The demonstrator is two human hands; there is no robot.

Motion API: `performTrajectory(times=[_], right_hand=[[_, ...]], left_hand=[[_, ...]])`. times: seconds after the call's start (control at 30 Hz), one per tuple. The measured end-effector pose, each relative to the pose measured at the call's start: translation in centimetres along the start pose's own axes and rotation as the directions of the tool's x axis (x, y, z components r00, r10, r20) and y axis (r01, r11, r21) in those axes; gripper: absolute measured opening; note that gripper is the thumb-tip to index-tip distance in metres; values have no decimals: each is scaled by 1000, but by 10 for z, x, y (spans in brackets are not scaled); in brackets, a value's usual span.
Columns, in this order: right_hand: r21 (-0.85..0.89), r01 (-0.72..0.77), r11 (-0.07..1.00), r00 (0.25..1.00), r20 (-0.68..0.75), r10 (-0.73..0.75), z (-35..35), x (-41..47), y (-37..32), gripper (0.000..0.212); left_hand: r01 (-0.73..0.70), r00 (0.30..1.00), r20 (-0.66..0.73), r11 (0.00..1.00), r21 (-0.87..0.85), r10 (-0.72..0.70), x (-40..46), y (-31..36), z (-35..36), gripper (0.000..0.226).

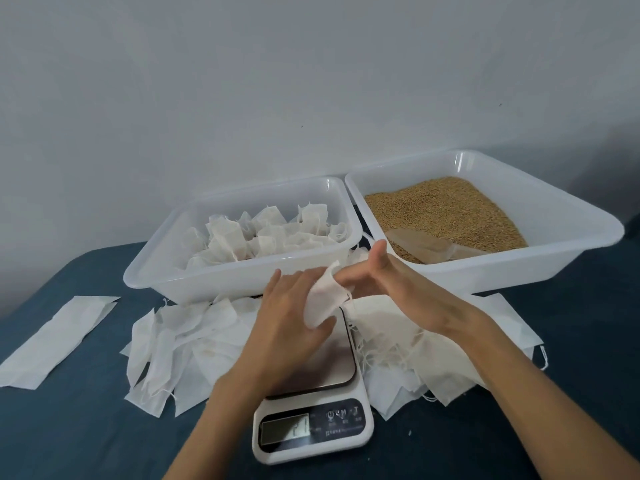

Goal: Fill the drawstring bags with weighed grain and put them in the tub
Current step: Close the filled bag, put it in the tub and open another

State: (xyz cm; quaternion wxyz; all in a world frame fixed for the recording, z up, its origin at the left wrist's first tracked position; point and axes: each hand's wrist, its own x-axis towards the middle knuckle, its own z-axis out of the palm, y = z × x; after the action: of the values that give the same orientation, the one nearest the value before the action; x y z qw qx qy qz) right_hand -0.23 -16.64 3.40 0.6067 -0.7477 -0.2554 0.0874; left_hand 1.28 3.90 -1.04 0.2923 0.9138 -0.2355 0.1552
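A small white drawstring bag point(323, 299) is held above the kitchen scale point(311, 403). My left hand point(291, 317) grips it from the left, thumb under its lower edge. My right hand point(377, 275) reaches in from the right with fingers extended onto the bag's top; its fingertips are hidden behind the fabric. The left tub point(145, 268) holds several filled bags. The right tub point(571, 216) holds brown grain point(443, 209) with a clear scoop point(433, 247) lying in it.
Empty white bags lie in piles to the left point(180, 344) and right point(426, 344) of the scale. A flat white fabric strip point(55, 341) lies at the far left on the dark blue table cover. A grey wall stands behind the tubs.
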Motion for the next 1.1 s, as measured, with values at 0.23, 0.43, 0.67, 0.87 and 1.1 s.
performTrajectory(times=[0.23, 0.43, 0.67, 0.87, 1.1], right_hand=[[-124, 52, 991, 999, 8, -51, 5, 1, 4, 102], [-97, 87, 991, 990, -104, -97, 3, -6, -11, 73], [-213, 97, 972, 995, 25, -93, 14, 7, -17, 86], [-414, 97, 905, 941, -257, -219, -33, 16, -31, 68], [-695, -520, 497, 853, -450, 264, -153, 15, 29, 53]], left_hand=[[4, 995, -100, 999, -48, -8, 10, 9, 0, 44], [122, 974, -145, 941, -315, -175, 4, 11, 7, 44], [64, 972, -172, 884, -463, -161, -1, 13, 8, 36], [110, 959, -94, 658, -745, -267, -2, 7, -2, 28], [212, 952, 32, 578, -788, -306, -1, 2, 4, 32]])
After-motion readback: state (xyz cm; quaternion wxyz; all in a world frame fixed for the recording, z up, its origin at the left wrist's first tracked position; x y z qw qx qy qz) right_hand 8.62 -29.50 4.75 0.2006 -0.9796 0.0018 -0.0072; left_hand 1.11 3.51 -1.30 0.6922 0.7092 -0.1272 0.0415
